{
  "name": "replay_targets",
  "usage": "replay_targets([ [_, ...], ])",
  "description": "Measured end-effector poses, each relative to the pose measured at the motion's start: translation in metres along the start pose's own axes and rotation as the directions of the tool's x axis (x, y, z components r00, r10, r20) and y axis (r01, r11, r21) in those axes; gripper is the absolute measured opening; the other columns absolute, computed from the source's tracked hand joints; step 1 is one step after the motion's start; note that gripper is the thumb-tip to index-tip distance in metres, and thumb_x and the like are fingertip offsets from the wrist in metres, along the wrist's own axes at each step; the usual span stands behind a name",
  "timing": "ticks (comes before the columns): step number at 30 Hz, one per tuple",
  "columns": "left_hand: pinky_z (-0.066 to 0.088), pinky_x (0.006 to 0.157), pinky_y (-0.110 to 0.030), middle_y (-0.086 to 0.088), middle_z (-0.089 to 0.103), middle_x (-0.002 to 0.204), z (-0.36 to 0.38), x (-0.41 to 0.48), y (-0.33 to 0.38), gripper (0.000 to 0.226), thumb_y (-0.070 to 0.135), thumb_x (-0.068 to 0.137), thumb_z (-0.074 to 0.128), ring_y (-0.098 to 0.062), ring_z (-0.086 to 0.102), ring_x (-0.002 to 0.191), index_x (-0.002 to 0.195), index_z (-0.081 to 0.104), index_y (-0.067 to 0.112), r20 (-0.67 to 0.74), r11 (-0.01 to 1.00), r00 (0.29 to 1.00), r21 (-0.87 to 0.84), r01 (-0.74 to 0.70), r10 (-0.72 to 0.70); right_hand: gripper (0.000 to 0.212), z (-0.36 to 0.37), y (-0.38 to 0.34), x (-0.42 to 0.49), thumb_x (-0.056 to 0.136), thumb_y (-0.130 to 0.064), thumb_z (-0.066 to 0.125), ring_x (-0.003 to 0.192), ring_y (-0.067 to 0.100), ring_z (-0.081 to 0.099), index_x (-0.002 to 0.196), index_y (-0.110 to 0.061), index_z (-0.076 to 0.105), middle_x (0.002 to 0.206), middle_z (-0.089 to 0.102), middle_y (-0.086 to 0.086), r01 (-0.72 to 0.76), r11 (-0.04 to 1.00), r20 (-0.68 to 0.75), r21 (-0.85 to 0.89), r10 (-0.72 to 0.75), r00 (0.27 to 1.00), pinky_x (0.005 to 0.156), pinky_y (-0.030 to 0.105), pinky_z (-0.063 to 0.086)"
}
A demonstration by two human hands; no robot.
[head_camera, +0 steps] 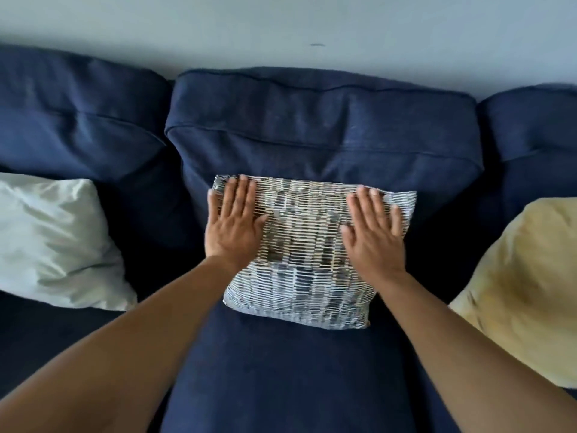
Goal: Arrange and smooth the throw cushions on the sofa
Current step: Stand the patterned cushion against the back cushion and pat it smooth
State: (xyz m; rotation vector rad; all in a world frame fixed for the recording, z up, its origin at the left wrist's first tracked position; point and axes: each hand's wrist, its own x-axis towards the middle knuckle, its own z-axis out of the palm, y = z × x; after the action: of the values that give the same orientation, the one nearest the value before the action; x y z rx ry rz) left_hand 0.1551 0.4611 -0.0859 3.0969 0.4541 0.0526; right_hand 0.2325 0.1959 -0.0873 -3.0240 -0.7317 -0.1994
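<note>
Two bare forearms enter from 7 and 5 o'clock, converging toward frame centre over the navy seat cushion (281,370) of the sofa. Left hand (234,226) lies flat, palm down, fingers extended and slightly spread, on the left side of the patterned cushion (307,260); fingertips reach its upper left corner. Right hand (373,237) likewise flat and open, fingers apart, pressing the cushion's right side. Neither hand grips anything. Patterned cushion, grey-and-white woven look, sits at centre, its top edge leaning against the middle back cushion (321,126), its lower edge on the seat. White cushion (53,242) at 9 o'clock, crumpled, resting against the left back cushion (78,110). Yellow cushion (527,285) at 3 to 4 o'clock, partly cut by the frame edge. Pale wall (281,26) at 12 o'clock.
</note>
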Motion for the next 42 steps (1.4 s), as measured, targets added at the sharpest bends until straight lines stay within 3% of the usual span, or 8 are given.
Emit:
replay_targets([
  [6,-0.008,0.123,-0.056,-0.012,-0.010,0.167,-0.026,-0.004,-0.004,0.074,0.054,0.103,0.012,-0.031,-0.013,0.154,0.160,-0.002,0.008,-0.080,0.980,0.981,-0.113,0.165,-0.174,0.064,-0.019,0.025,-0.011,0.101,-0.043,0.026,0.153,0.022,0.004,0.158,-0.015,0.015,0.167,0.008,0.005,-0.311,0.944,-0.118,0.107,0.322,0.939,0.121,0.056,0.005],
  [10,-0.009,0.123,-0.053,-0.009,-0.008,0.167,-0.018,-0.022,0.038,0.082,0.064,0.099,0.018,-0.030,-0.009,0.155,0.160,-0.001,0.013,-0.142,0.967,0.959,-0.046,-0.252,0.243,0.071,-0.025,-0.027,-0.021,0.102,-0.049,0.032,0.154,0.022,-0.001,0.159,-0.017,0.004,0.167,-0.001,0.006,0.015,0.986,-0.134,0.168,0.008,0.991,0.121,0.053,-0.001],
  [13,-0.008,0.123,-0.054,-0.008,-0.015,0.167,-0.002,-0.028,0.034,0.105,0.080,0.087,0.027,-0.027,-0.015,0.154,0.159,-0.011,0.014,-0.009,0.957,0.957,0.029,-0.288,0.289,0.088,-0.008,-0.039,-0.030,0.095,-0.070,0.032,0.153,0.022,-0.006,0.159,-0.016,0.002,0.167,-0.006,0.006,0.184,0.981,0.009,0.052,-0.185,0.983,0.121,0.055,0.001],
  [21,-0.013,0.120,-0.059,-0.011,-0.036,0.159,-0.007,-0.029,-0.024,0.147,0.092,0.061,0.050,-0.032,-0.026,0.150,0.149,-0.036,0.011,0.125,0.974,0.986,0.184,-0.131,0.109,0.125,-0.020,0.020,-0.034,0.074,-0.083,0.049,0.152,0.021,-0.017,0.157,-0.012,-0.011,0.165,-0.017,0.005,-0.131,0.991,0.116,0.001,0.130,0.985,0.120,0.055,-0.004],
  [25,-0.008,0.122,-0.059,-0.014,-0.032,0.161,-0.017,-0.036,0.003,0.144,0.097,0.060,0.035,-0.035,-0.024,0.151,0.151,-0.030,0.007,0.090,0.961,0.973,0.157,-0.227,0.215,0.120,-0.034,-0.010,-0.040,0.078,-0.088,0.035,0.151,0.021,-0.020,0.155,-0.011,-0.015,0.164,-0.021,0.007,0.033,0.997,0.128,0.073,-0.042,0.991,0.119,0.049,-0.015],
  [29,-0.010,0.121,-0.059,-0.012,-0.035,0.160,-0.013,-0.039,0.021,0.147,0.086,0.063,0.057,-0.034,-0.028,0.149,0.149,-0.035,0.011,0.165,0.920,0.940,0.214,-0.330,0.299,0.129,-0.025,-0.042,-0.039,0.074,-0.080,0.056,0.149,0.020,-0.027,0.154,-0.013,-0.020,0.162,-0.029,0.004,0.264,0.964,0.205,-0.011,-0.257,0.945,0.118,0.048,-0.019],
  [38,-0.010,0.120,-0.061,-0.017,-0.041,0.155,-0.023,-0.040,-0.030,0.146,0.082,0.070,0.059,-0.037,-0.029,0.148,0.144,-0.041,0.005,0.238,0.934,0.970,0.334,-0.129,0.049,0.137,-0.033,0.014,-0.041,0.073,-0.076,0.061,0.146,0.026,-0.033,0.148,-0.008,-0.030,0.157,-0.038,0.010,0.042,0.988,0.275,-0.148,0.000,0.962,0.120,0.053,-0.011],
  [42,-0.005,0.121,-0.062,-0.017,-0.040,0.155,-0.028,-0.045,-0.007,0.146,0.086,0.068,0.053,-0.038,-0.027,0.148,0.145,-0.039,0.003,0.204,0.930,0.969,0.308,-0.201,0.142,0.140,-0.041,-0.003,-0.046,0.069,-0.082,0.057,0.146,0.027,-0.032,0.149,-0.006,-0.028,0.158,-0.036,0.012,0.059,0.996,0.251,-0.066,-0.040,0.967,0.119,0.053,-0.013],
])
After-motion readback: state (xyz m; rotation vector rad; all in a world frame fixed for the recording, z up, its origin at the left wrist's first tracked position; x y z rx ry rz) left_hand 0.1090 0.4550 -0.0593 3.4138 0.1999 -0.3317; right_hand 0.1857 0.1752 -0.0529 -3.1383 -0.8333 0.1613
